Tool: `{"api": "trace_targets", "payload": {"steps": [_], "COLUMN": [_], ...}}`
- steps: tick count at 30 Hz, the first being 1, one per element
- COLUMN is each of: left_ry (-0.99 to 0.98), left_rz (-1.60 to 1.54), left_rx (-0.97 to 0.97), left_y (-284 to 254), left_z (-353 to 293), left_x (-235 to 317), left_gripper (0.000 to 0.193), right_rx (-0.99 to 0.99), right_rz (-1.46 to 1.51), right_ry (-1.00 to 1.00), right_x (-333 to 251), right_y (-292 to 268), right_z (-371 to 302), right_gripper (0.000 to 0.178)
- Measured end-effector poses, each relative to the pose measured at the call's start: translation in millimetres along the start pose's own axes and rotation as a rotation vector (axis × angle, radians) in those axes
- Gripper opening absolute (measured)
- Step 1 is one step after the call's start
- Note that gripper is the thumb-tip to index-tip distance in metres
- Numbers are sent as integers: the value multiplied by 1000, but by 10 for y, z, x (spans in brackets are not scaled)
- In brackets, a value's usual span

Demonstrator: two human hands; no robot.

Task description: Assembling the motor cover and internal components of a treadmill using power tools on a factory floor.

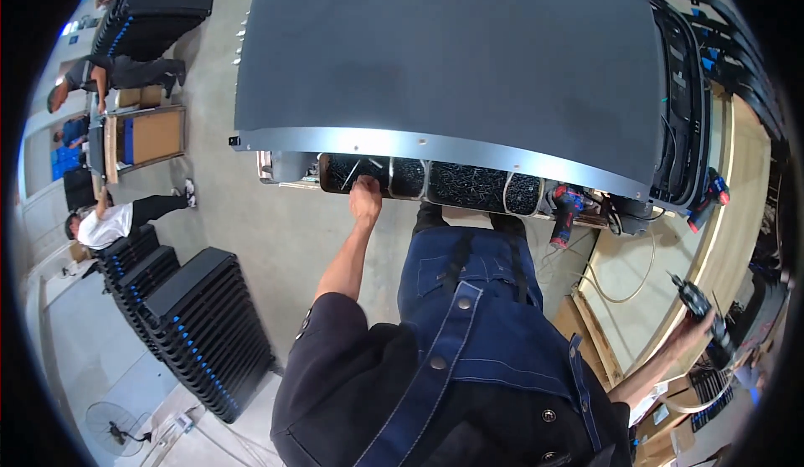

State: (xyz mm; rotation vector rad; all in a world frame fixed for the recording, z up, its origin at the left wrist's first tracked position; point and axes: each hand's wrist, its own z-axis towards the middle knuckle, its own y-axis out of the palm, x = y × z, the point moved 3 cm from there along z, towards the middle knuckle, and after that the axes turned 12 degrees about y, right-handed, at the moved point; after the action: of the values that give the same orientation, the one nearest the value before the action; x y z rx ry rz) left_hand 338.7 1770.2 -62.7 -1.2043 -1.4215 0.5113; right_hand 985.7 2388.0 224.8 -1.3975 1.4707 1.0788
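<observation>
My left hand (366, 199) is at the near edge of a small bin (337, 184) holding a few loose screws. Its fingers are bent and pressed together, and whatever they pinch is hidden. Beside that bin, in the same row, are more bins full of dark screws (469, 184). Far out to the right, my right hand (693, 330) grips a black cordless drill (718, 333) whose bit points up and left. In front of me, above the bins, lies a large dark grey panel (452, 56) with a bright metal front edge (385, 139).
Two red-and-blue cordless drills (567, 214) (710, 199) sit right of the bins. A pale hose (641, 287) loops by a wooden bench (620, 316). Stacked black panels (201, 325) and a fan (117, 425) stand left. Two people (109, 226) (92, 77) work beyond.
</observation>
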Motion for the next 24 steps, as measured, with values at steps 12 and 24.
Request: {"api": "trace_targets", "payload": {"steps": [12, 24], "left_ry": [152, -26], "left_rz": [-13, -1458], "left_rx": [-120, -447], "left_y": [13, -1029], "left_z": [472, -265], "left_x": [-587, 907], "left_gripper": [31, 30], "right_rx": [-553, -662], "right_rz": [1000, 272], "right_ry": [291, 190], "right_x": [103, 638], "right_y": [2466, 4562], "right_z": [-2616, -3395], "right_gripper": [66, 61]}}
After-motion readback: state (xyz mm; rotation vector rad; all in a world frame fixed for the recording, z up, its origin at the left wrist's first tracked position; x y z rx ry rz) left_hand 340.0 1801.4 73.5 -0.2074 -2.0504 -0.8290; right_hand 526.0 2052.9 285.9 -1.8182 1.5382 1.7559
